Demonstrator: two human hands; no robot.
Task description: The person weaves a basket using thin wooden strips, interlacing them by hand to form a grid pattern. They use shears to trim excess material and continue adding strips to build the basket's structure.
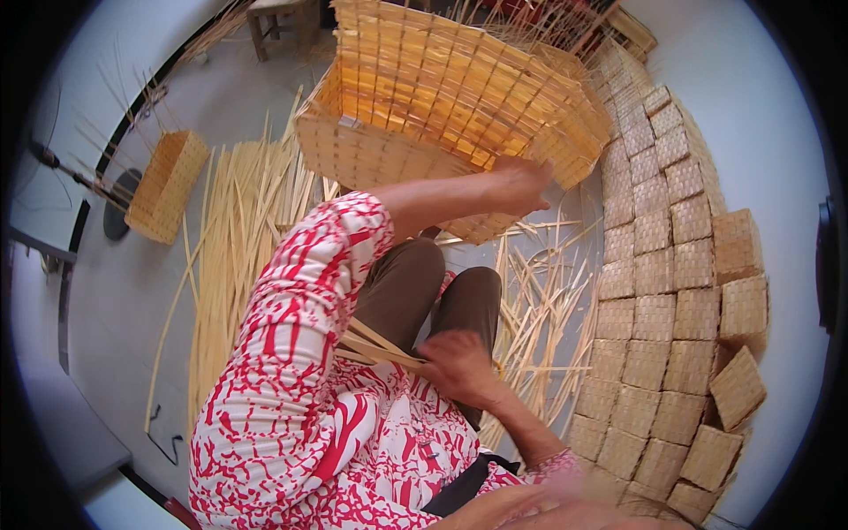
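A large woven basket [450, 79] of yellowish split strips stands tilted in front of my knees, its inside partly showing. My left hand [521, 184] reaches across to its near right side, thumb and fingers apart. The hand appears to touch the basket wall, though the contact is partly hidden. Lower down, beside my knee, my right hand [459, 364] is closed round the end of a few flat pale strips [375, 347]. These strips lie across my lap, and their other ends are hidden behind my left arm. My right hand is slightly blurred.
Long loose strips [238, 238] cover the floor at left, with more scattered strips [543, 309] at right. Stacked small woven boxes [654, 265] line the right wall. A small unfinished basket [168, 185] with upright strips stands at far left. A wooden stool [278, 18] is behind.
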